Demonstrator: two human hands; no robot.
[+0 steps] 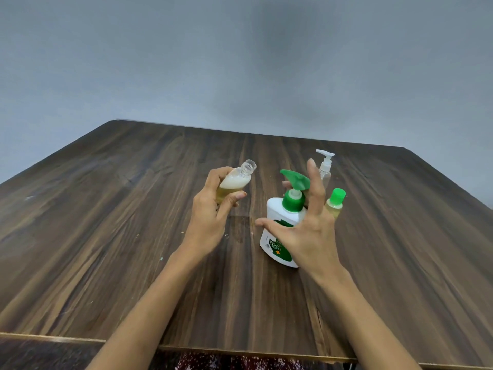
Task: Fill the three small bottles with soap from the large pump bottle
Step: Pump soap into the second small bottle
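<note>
Right hand (306, 231) fingers spread; left hand (213, 209) fingers grip uncapped, soap-filled small bottle (234, 182).

A dark wood-grain desk (133, 222) carries everything, its near edge trimmed in a pale strip and its far corners cut at an angle. Right of centre stands a large white pump bottle (277, 236) with a green pump head and green label. Just beyond it to the right stands a small bottle with a green cap (336, 201), holding yellowish liquid. Farther back stands a small clear bottle with a white pump top (325, 166). Pale specks dot the desk surface near the centre.
</note>
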